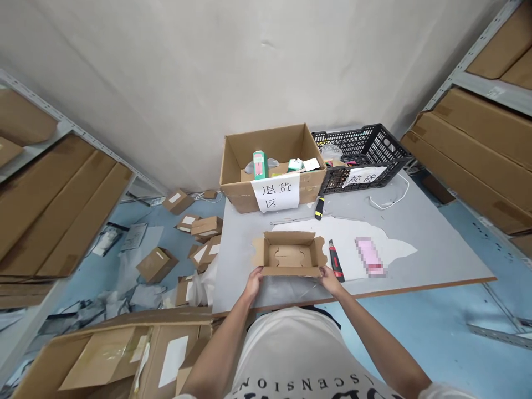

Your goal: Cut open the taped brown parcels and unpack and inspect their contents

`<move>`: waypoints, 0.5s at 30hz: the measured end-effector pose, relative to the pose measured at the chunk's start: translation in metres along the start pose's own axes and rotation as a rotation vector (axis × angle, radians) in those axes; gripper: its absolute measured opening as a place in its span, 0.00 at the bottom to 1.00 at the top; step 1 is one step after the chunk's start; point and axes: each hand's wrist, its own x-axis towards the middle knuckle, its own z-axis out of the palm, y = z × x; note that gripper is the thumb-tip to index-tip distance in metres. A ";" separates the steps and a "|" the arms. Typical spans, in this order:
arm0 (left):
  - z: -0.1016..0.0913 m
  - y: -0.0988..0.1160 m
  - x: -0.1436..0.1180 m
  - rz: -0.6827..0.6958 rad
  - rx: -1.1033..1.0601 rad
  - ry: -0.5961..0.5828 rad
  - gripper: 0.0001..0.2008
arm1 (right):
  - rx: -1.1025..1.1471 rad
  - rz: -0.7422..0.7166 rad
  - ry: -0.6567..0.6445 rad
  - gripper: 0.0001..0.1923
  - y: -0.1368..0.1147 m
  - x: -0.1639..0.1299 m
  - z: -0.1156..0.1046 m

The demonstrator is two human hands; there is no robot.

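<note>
A small open cardboard box (289, 254) with its flaps spread sits on the grey table (419, 233) just in front of me. My left hand (254, 281) grips its near left corner. At the near right corner, my right hand (330, 278) holds the box edge. The inside of the box shows only its interlocked bottom flaps. A red box cutter (336, 260) lies just right of the box, beside my right hand. Further right lies a pink flat item (369, 256), blurred out.
A large cardboard box (272, 166) with a paper sign and small items stands at the table's back. A black plastic crate (366, 155) sits beside it, a yellow-black cutter (319, 208) in front. Small boxes (199, 227) litter the floor left; shelves hold flat cartons.
</note>
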 end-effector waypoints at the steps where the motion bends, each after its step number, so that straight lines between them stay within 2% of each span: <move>1: 0.002 -0.001 0.000 0.006 0.007 0.001 0.09 | -0.043 -0.010 0.003 0.19 -0.002 0.000 0.001; 5: -0.002 -0.002 -0.004 0.044 0.002 0.037 0.11 | -0.196 0.001 0.019 0.20 -0.008 0.001 0.015; 8: -0.022 -0.001 -0.005 0.074 -0.042 0.122 0.13 | -0.253 0.006 -0.072 0.20 -0.006 0.013 0.042; 12: -0.068 0.002 -0.004 0.106 -0.193 0.314 0.17 | -0.311 -0.022 -0.247 0.20 0.003 0.045 0.105; 15: -0.110 0.003 -0.006 0.128 -0.325 0.414 0.22 | -0.386 -0.081 -0.290 0.19 0.008 0.073 0.165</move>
